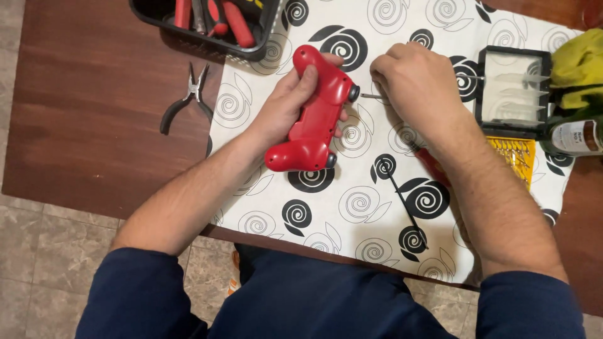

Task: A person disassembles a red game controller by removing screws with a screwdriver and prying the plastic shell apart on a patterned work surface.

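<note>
Left hand (286, 107): clamped around red gamepad (312, 113), steadying it.
Right hand (414, 81): right of gamepad, fingers pinched on thin driver (370, 96).
Advice: keep the tip square, press lightly.

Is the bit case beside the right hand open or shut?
Open: the bit case's clear-windowed black lid stands swung back, and the yellow bit tray lies exposed below it, just beyond the right hand.
</note>
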